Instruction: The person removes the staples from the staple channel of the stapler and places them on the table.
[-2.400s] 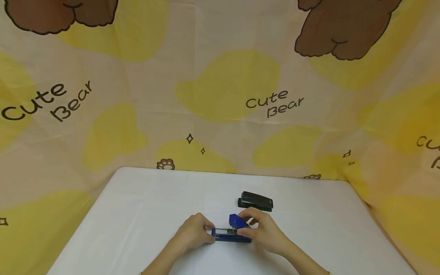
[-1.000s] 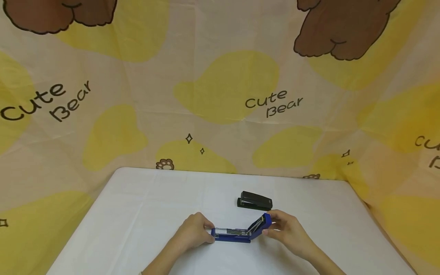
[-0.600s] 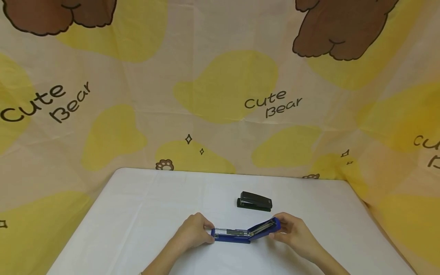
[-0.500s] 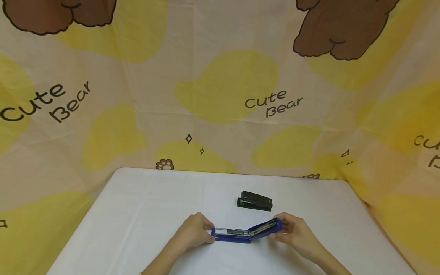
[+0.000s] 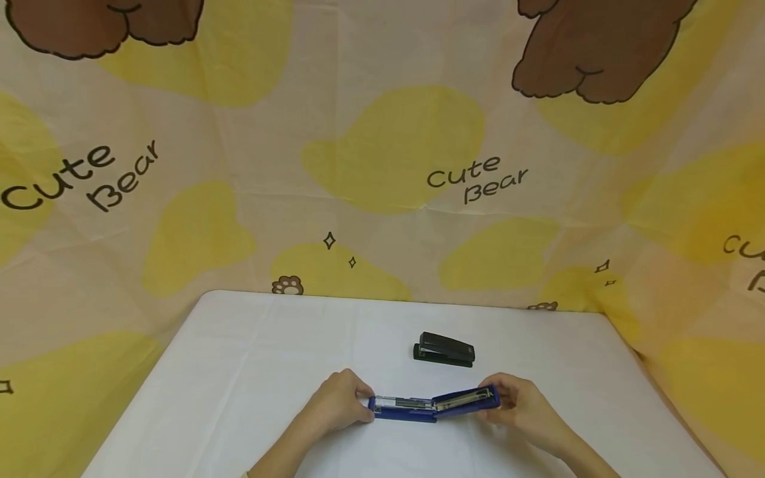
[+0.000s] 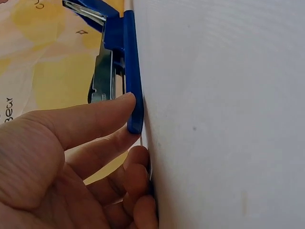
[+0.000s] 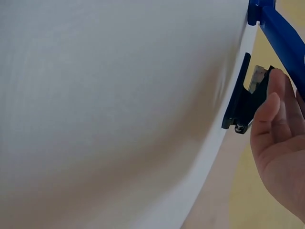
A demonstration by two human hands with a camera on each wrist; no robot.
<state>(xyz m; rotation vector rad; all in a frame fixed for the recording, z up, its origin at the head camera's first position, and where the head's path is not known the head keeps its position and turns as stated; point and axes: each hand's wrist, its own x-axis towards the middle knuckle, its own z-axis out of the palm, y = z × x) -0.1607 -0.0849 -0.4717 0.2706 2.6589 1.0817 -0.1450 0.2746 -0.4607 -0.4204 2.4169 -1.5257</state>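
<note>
On the table point(image 5: 287, 345), the nearer stapler point(image 5: 406, 416) lay between your left hand point(image 5: 337, 401) and your right hand point(image 5: 526, 410); the other stapler point(image 5: 445, 350) sat just behind it, and the cloth point(image 5: 382, 166) hung behind the table.

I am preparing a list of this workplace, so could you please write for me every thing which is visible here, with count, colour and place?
Blue stapler: one, blue with metal inside, opened out between the hands.
Black stapler: one, black, on the table beyond the blue one.
Table: one, white, under both staplers.
Patterned cloth: beige and yellow, behind and beside the table.
Bear figures: two, brown, cut off by the top edge.
Paw prints: two, brown, low on the cloth.
Left hand: one, bare, pinching the base's end.
Right hand: one, bare, at the swung-back top's end.
</note>
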